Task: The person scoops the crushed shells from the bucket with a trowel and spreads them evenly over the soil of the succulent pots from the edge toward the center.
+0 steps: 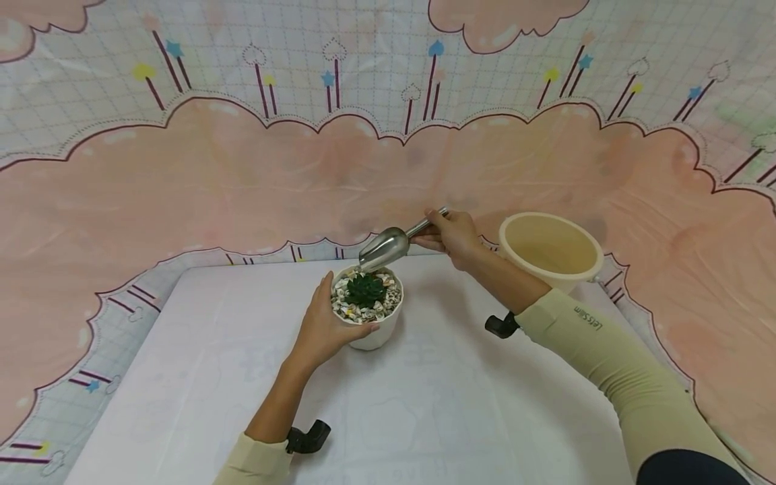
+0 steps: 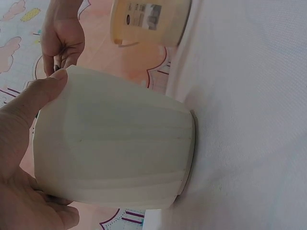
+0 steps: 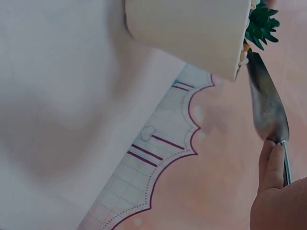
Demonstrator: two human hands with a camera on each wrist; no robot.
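A white flowerpot (image 2: pixel 115 139) stands upright on the white table, with a dark green succulent (image 1: pixel 366 289) in the middle and pale pebbles (image 1: pixel 389 306) around it. My left hand (image 1: pixel 327 330) grips the pot near its rim, thumb on the near side and fingers round the left. My right hand (image 1: pixel 453 237) holds a metal scoop (image 1: pixel 384 249) by its handle. The scoop slants down to the left, its tip at the pot's far rim beside the succulent. In the right wrist view the scoop (image 3: pixel 268 103) shows edge-on, next to the pebbles.
A cream bucket (image 1: pixel 548 249) stands at the table's back right, partly behind my right forearm; a label (image 2: pixel 144 15) shows on its side. The white table (image 1: pixel 461 404) lies under the pot. Behind it hangs a pink, cloud-patterned cloth (image 1: pixel 291 182).
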